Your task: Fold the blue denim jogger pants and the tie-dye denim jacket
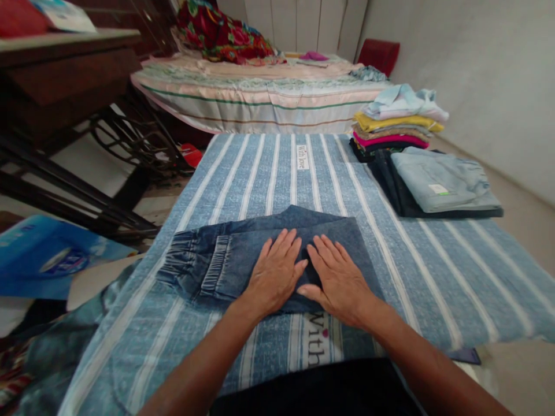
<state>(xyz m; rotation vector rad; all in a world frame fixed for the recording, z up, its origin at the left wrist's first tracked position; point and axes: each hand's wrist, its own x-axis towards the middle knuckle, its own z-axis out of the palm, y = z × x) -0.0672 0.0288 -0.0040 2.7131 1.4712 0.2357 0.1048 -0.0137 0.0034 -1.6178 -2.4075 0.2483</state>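
A pair of dark blue jeans (247, 248) lies folded on the striped tablecloth (260, 179), its elastic gathered hems toward the left. My left hand (277, 268) rests flat on the middle of the denim, fingers stretched out and pointing away from me. Close beside it on the right, my right hand (336, 274) also lies palm down on the jeans with its fingers extended. The two thumbs point toward each other with a small gap between them. Neither hand grips the cloth.
At the right stand folded light blue jeans (442, 179) on darker trousers, with a stack of folded clothes (394, 124) behind. Beyond the table is a bed (260, 98) with a red flowered blanket (225, 34). A sewing machine table (69, 69) and blue box (60, 257) are left.
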